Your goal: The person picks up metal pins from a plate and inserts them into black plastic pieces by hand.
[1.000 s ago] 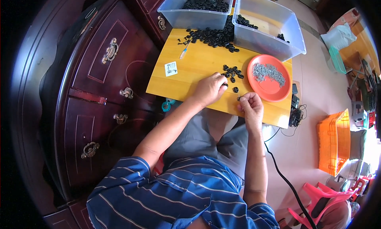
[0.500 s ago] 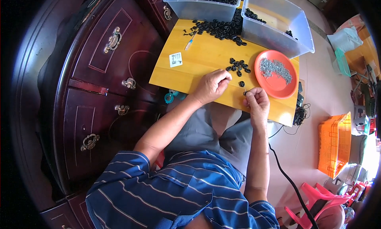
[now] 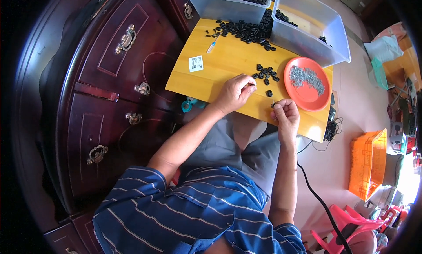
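Observation:
Between thumb and fingertips, my right hand [image 3: 287, 116] pinches a small black oval piece [image 3: 273, 105] over the table's near edge; a thin light sliver shows beside it. My left hand [image 3: 235, 94] is closed above the yellow wooden table [image 3: 220, 69], thumb against curled fingers; whatever it holds is hidden. One loose black oval ring [image 3: 269, 93] lies between the hands. Beyond it sits a small cluster of black oval rings [image 3: 265, 73]. Right of these, a round orange-red plate [image 3: 303, 102] carries many small silvery metal parts [image 3: 307, 78].
Two clear plastic bins [image 3: 307, 43] with black pieces stand at the far side, and a black heap [image 3: 250, 32] lies before them. A blue-tipped slim tool [image 3: 211, 47] and a white label [image 3: 196, 64] lie at left. Dark drawers [image 3: 105, 69] flank the left; an orange crate [image 3: 368, 166] stands right.
The view has shifted slightly. Both hands stay nearly in place, with the right still pinching the black piece and the left still closed.

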{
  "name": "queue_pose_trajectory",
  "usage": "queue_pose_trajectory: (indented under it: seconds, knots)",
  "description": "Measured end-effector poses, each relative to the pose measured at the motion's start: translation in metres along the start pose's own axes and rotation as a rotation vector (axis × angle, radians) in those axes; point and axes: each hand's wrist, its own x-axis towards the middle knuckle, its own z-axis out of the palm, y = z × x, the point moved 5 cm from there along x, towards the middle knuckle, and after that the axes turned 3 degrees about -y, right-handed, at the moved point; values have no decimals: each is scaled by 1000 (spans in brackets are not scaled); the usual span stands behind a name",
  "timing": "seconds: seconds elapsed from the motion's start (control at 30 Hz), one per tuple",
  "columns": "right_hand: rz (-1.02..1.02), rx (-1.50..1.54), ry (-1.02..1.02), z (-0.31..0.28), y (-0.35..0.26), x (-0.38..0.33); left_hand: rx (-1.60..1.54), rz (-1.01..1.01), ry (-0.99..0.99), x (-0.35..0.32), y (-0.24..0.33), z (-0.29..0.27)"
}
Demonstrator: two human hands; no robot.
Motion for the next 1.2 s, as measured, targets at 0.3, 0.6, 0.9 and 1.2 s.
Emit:
queue_pose_trajectory:
  seconds: [0.3, 0.6, 0.9, 1.2]
  knots:
    - [-9, -11, -56, 12, -2, 4, 1, -21, -37, -2, 6, -1]
    - [56, -23, -70, 15, 3, 12, -153, -170, -133, -6, -13, 6]
    - [116, -92, -183, 15, 5, 13, -685, -348, -349, -5, -20, 7]
    - [104, -125, -207, 16, 7, 13, -604, -307, -388, -6, -17, 16]
